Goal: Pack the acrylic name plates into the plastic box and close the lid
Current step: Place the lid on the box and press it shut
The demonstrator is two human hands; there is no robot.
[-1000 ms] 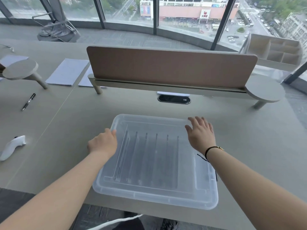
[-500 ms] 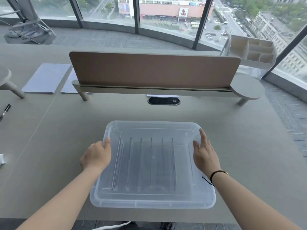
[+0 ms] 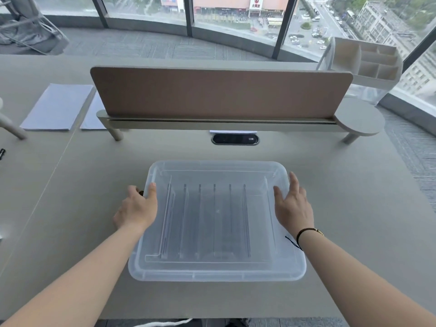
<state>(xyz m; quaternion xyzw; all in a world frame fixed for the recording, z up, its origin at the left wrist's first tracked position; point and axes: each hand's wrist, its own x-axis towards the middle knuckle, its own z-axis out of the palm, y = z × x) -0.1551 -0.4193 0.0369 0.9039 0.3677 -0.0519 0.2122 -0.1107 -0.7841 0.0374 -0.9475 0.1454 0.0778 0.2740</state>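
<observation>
The clear plastic box (image 3: 217, 220) is seen lying near the front edge of the surface (image 3: 354, 208), with its translucent lid (image 3: 217, 272) already seated over it. Through the lid the acrylic name plates (image 3: 207, 218) are seen as a row of upright clear sheets standing side by side, filling the left and middle of the box.

The left hand (image 3: 135, 210) is laid against the left rim, thumb on top of the lid and fingers curled down the side. The right hand (image 3: 292, 206) is held flat and spread on the lid's right edge; nothing is gripped by it.

The step in hand is judged to be the pressing shut of the lid. It would best be done with even downward pressure applied at both sides at once, then worked along the rim to each corner, so that no edge is left riding high. Whether the rim has already caught all round cannot be told. The box should be kept from sliding off the near edge.
</observation>
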